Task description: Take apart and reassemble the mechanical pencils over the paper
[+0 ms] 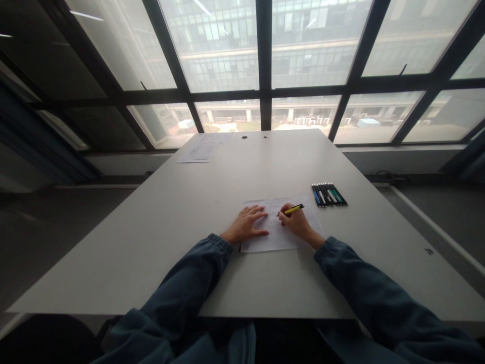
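Observation:
A white sheet of paper (271, 241) lies on the table in front of me. Flat on its left part rests my left hand (248, 223), fingers spread and holding nothing. My right hand (296, 222) is closed around a yellow and black pen (294, 209), whose tip points down and left at the middle of the sheet. Whether the tip touches the paper is too small to tell, and I cannot make out any writing there. Beyond my right hand, several pens (329, 195) lie side by side in a neat row, mostly black with blue, white and green parts.
The white table (151, 242) stretches away to a large window with dark frames (265, 60). Other printed sheets (200, 150) lie at its far left. Two small dark spots (244, 137) show near the far edge, and a small dark mark (428, 251) near the right edge.

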`<state>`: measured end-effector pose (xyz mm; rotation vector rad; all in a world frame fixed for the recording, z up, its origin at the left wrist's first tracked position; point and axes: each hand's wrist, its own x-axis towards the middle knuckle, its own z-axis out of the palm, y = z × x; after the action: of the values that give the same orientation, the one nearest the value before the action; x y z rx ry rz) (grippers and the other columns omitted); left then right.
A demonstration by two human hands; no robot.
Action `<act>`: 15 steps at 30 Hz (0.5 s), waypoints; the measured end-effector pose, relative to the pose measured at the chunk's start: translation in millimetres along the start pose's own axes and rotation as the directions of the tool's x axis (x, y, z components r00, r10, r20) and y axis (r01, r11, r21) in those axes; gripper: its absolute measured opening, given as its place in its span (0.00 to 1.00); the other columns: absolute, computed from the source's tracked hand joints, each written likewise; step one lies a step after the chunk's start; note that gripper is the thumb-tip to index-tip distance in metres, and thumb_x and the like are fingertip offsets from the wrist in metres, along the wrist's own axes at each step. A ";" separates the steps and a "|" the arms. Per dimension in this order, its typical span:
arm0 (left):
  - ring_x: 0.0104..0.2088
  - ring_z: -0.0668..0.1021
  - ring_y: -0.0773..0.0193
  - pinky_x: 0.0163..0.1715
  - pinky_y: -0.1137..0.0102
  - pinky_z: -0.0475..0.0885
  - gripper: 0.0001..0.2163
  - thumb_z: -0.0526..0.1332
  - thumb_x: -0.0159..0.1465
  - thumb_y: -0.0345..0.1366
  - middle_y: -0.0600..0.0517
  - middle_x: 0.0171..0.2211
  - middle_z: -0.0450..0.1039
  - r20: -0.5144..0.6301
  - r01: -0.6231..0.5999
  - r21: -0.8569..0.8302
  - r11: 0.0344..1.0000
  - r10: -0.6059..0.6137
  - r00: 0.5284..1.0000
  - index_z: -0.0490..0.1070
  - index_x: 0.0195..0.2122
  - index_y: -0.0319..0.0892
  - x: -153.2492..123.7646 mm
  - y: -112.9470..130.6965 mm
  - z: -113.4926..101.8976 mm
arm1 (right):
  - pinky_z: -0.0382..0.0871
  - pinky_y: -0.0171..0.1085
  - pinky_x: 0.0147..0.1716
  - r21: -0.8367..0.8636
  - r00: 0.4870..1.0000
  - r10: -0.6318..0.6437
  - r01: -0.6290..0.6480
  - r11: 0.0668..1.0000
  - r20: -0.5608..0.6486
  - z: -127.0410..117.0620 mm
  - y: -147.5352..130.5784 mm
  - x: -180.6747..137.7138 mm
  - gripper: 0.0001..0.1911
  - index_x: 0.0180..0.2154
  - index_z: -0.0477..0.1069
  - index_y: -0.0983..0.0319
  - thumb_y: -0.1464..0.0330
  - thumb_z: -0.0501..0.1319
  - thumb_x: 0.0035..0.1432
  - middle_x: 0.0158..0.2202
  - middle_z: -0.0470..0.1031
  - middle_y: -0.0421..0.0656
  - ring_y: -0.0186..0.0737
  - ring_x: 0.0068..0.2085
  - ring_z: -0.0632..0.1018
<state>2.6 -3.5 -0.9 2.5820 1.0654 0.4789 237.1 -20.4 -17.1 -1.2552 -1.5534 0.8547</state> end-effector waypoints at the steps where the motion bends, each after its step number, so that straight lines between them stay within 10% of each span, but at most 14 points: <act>1: 0.65 0.61 0.45 0.65 0.47 0.51 0.31 0.67 0.55 0.55 0.46 0.64 0.61 0.001 0.001 0.001 1.000 -0.001 1.000 0.69 0.59 0.51 0.0 0.4 -0.1 | 0.66 0.33 0.20 -0.013 1.000 0.007 -0.007 1.000 0.000 0.4 1.7 0.3 0.08 0.29 0.67 0.60 0.63 0.60 0.55 0.21 0.74 0.40 0.37 0.20 0.75; 15: 0.64 0.62 0.45 0.64 0.46 0.52 0.28 0.66 0.58 0.52 0.46 0.63 0.62 -0.004 0.004 0.001 1.000 -0.004 1.000 0.69 0.58 0.51 1.0 1.2 -1.2 | 0.64 0.32 0.21 -0.099 0.999 0.032 -0.032 0.995 0.000 1.0 4.4 5.5 0.07 0.28 0.68 0.60 0.64 0.59 0.55 0.19 0.73 0.39 0.37 0.21 0.74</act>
<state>3.5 -3.4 0.8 2.5803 1.0717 0.4827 237.3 -14.0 -20.2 -1.3543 -1.5978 0.8076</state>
